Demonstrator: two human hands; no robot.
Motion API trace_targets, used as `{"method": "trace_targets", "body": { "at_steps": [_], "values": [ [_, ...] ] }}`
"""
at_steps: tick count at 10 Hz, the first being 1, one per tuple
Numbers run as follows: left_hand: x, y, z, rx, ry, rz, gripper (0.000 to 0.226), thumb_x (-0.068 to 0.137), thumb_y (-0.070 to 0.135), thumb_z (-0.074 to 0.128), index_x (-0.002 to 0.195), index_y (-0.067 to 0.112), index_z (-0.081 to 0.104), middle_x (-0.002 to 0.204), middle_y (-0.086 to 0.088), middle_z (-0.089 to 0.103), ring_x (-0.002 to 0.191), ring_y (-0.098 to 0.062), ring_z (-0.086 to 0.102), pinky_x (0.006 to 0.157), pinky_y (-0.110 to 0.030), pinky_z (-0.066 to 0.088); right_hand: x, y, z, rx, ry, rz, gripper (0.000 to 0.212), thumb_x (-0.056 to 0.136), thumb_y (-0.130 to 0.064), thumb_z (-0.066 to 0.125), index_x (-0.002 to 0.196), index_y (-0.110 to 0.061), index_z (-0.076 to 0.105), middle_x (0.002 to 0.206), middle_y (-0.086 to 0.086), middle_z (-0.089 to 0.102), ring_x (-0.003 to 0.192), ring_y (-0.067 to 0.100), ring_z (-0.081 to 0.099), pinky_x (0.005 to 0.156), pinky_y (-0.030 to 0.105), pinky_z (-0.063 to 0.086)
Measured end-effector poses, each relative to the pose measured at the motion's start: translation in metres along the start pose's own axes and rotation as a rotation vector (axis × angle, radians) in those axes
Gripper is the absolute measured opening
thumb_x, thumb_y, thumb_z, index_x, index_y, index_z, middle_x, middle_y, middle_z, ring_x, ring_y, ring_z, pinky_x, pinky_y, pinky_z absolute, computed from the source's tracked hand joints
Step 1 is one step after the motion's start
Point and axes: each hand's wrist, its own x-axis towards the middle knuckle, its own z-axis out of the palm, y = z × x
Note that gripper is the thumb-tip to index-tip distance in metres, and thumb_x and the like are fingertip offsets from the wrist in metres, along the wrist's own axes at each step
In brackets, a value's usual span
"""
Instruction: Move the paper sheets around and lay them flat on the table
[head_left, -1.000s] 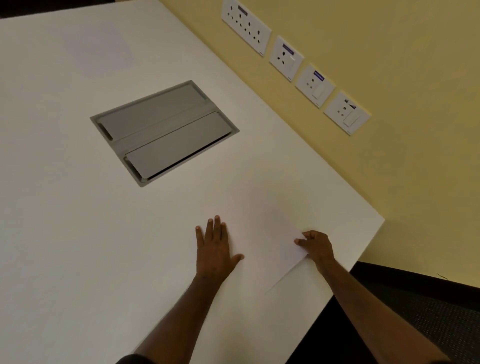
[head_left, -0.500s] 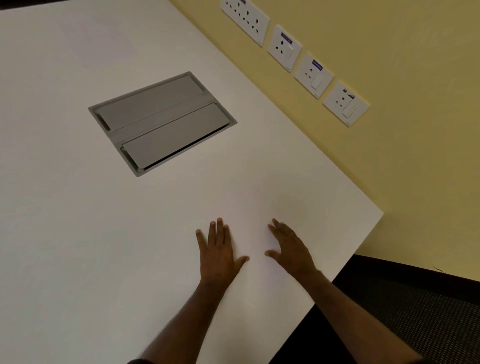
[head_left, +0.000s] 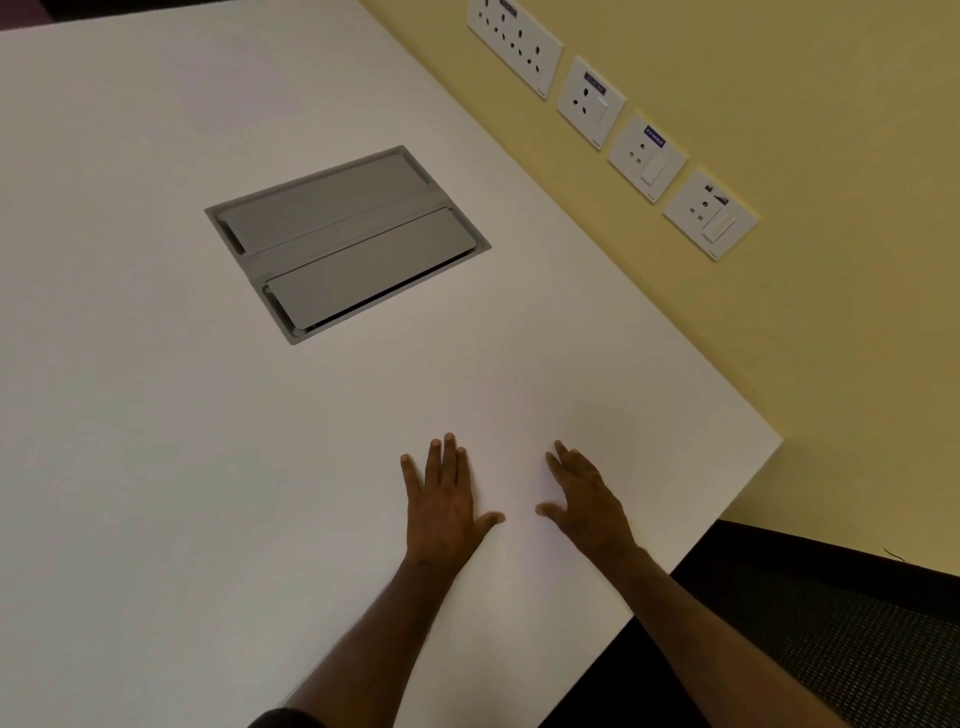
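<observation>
A white paper sheet (head_left: 524, 447) lies flat on the white table (head_left: 156, 467) near its right corner; its edges barely show against the tabletop. My left hand (head_left: 447, 499) rests palm down with fingers spread at the sheet's left side. My right hand (head_left: 584, 501) presses palm down on the sheet, fingers spread and pointing away from me. Neither hand grips anything.
A grey hinged cable-box cover (head_left: 345, 241) is set into the table behind the hands. White wall sockets (head_left: 641, 156) run along the yellow wall on the right. The table's corner (head_left: 776, 441) and front-right edge drop to dark carpet (head_left: 857, 639).
My right hand let go of the sheet's raised right corner and moved left onto the paper, palm down. The sheet now lies flat. My left hand stayed in place.
</observation>
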Motion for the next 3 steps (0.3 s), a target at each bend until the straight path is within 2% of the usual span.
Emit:
{"method": "trace_targets", "body": {
  "at_steps": [1,2,3],
  "values": [
    [-0.003,0.000,0.004,-0.004,0.033,-0.001,0.109,0.087,0.084,0.023,0.158,0.006,-0.007,0.165,-0.019,-0.021,0.153,-0.036,-0.020,0.118,-0.068,-0.007,0.001,0.003,0.002,-0.002,-0.008,0.001,0.082,0.095,-0.041,0.064,0.160,-0.025,0.017,0.170,-0.010,0.005,0.156,0.012,0.004,0.124,0.033,0.021],
    [-0.009,-0.002,0.001,-0.153,0.191,0.025,0.100,0.092,0.079,0.021,0.160,0.008,0.001,0.168,-0.016,-0.011,0.155,-0.033,-0.011,0.123,-0.062,0.001,-0.002,0.002,0.000,-0.003,0.089,0.000,0.082,0.095,-0.051,0.060,0.160,-0.025,0.017,0.170,-0.005,0.003,0.157,0.016,0.004,0.125,0.035,0.016],
    [-0.006,-0.011,-0.004,-0.261,0.344,0.027,0.092,0.097,0.073,0.023,0.160,0.009,0.000,0.169,-0.012,-0.009,0.156,-0.028,-0.009,0.124,-0.057,0.007,-0.003,-0.009,-0.007,-0.018,0.279,-0.093,0.078,0.098,-0.058,0.046,0.160,-0.021,0.019,0.169,-0.002,0.005,0.157,0.018,0.006,0.128,0.039,0.015]
  ]
}}
